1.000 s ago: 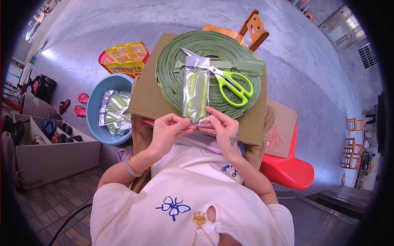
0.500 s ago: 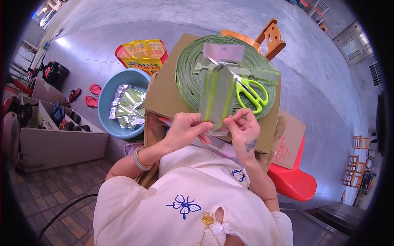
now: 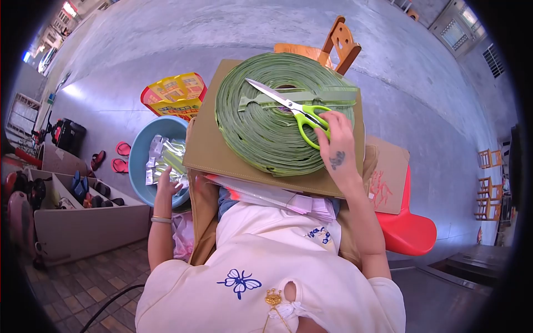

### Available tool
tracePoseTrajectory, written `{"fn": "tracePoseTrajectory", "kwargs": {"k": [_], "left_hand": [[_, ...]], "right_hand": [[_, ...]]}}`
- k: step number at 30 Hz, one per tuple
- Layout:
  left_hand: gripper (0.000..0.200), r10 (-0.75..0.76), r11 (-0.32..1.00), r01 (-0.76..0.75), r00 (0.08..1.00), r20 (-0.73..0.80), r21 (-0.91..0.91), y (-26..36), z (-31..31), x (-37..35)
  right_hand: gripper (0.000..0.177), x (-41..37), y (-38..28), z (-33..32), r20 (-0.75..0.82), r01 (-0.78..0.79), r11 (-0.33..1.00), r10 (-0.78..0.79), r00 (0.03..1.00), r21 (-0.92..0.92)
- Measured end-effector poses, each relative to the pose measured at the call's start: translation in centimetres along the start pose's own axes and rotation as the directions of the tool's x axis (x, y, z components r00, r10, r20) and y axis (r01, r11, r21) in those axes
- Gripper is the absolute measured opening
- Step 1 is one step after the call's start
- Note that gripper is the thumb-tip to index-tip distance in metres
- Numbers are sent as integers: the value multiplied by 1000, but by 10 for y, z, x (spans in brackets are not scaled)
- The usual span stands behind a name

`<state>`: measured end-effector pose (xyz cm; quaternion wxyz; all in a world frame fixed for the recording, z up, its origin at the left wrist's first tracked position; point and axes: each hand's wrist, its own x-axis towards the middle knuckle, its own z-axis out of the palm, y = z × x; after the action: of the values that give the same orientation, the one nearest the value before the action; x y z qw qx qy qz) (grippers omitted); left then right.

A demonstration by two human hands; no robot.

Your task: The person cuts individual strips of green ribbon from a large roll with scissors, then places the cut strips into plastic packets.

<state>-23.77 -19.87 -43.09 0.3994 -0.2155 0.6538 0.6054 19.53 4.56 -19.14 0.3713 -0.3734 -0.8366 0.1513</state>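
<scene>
My right hand (image 3: pixel 338 145) is closed with its fingertips on the lime-green handle of the scissors (image 3: pixel 297 110). The scissors rest across a big flat coil of green strap (image 3: pixel 250 144), blades parted only slightly and pointing up-left. A cut piece of pale green strip (image 3: pixel 338 95) lies over the coil's middle. At the right rim of the blue basin (image 3: pixel 139 166), my left hand (image 3: pixel 171 184) is open, fingers apart. Several clear packets with green strips (image 3: pixel 161 154) lie inside the basin, near my left fingertips.
Under the coil is an olive-brown board (image 3: pixel 202 133), with a stack of clear plastic sleeves (image 3: pixel 300 202) below its near edge. A yellow-red bag (image 3: pixel 175 94) stands behind the basin. A wooden chair (image 3: pixel 340 44), a red chair (image 3: pixel 408 233) and a shoe rack (image 3: pixel 89 219) surround me.
The filled packet has left my two hands. My left hand has moved left to the basin and opened; my right hand has gone up to the scissors' handle. The view has shifted slightly.
</scene>
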Motion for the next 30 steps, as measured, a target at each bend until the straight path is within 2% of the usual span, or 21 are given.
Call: {"fn": "tracePoseTrajectory", "kwargs": {"k": [1, 2, 3, 4, 6, 8, 9, 11, 13, 14, 15, 16, 19, 20, 21, 22, 24, 25, 27, 28, 30], "left_hand": [[54, 174, 966, -136, 971, -163, 220, -1, 14, -34], [52, 236, 935, -189, 963, -127, 302, 11, 13, -32], [51, 433, 846, -412, 901, 13, 340, 25, 29, -56], [48, 570, 758, -554, 819, 65, 345, 39, 35, -28], [46, 854, 342, -865, 449, 263, 366, 66, 99, -78], [35, 807, 261, -940, 338, 483, 222, 79, 175, -165], [29, 767, 144, -976, 214, 605, 162, 79, 207, -176], [23, 659, -322, -946, -202, 724, 29, 65, 275, -217], [35, 534, -373, -923, -296, 792, -94, 30, 336, -250], [45, 500, -425, -901, -311, 808, -85, 8, 366, -257], [43, 492, -473, -881, -265, 829, -2, -19, 387, -268], [42, 484, -518, -851, -214, 848, 81, -35, 399, -278], [34, 144, -599, -801, -76, 987, 25, -10, 423, -289], [30, 342, -303, -950, -33, 939, 76, 8, 422, -283], [27, 495, 29, -997, 76, 866, 72, 33, 410, -277], [27, 650, 169, -986, 117, 751, 7, 66, 384, -280], [22, 885, 121, -947, -34, 465, -298, 141, 333, -233], [20, 947, 152, -981, 108, 304, -124, 182, 295, -211], [22, 955, 227, -939, 266, -129, -259, 235, 212, -182], [23, 934, 169, -937, 252, -255, -306, 259, 167, -157], [23, 858, 200, -980, 180, -481, -9, 268, 96, -166]], "right_hand": [[24, 3, 7, 6, 59, 37, 997, -33, 998, -64], [28, 5, 13, 12, 108, 27, 996, -18, 994, -88], [28, 10, 17, 12, 150, 23, 995, -8, 989, -100], [29, 14, 20, 12, 194, 21, 994, 1, 981, -112], [28, 17, 25, 8, 199, 47, 993, -26, 980, -106], [25, 17, 24, -7, 132, -125, 988, 112, 985, 91], [23, 16, 22, -16, 114, -203, 960, 184, 976, 192], [22, 13, 27, -33, -13, -307, 871, 337, 941, 385], [18, 13, 30, -51, -112, -312, 732, 467, 877, 605], [16, 14, 25, -61, -137, -286, 637, 530, 837, 716], [15, 14, 20, -68, -147, -244, 529, 591, 793, 813], [15, 13, 17, -72, -183, -226, 538, 602, 777, 813], [18, 11, 15, -75, -248, -198, 560, 620, 744, 805], [19, 9, 18, -75, -245, -209, 571, 615, 749, 794], [19, 3, 19, -74, -241, -226, 577, 620, 746, 785], [19, -1, 18, -72, -222, -239, 571, 620, 752, 786], [18, 2, 15, -69, -187, -262, 557, 622, 760, 788], [17, 1, 12, -68, -170, -276, 549, 627, 760, 789], [15, 2, 10, -65, -147, -286, 545, 618, 772, 788], [15, 1, 13, -63, -155, -278, 565, 600, 785, 777], [15, 2, 13, -60, -143, -290, 565, 599, 788, 773]]}}
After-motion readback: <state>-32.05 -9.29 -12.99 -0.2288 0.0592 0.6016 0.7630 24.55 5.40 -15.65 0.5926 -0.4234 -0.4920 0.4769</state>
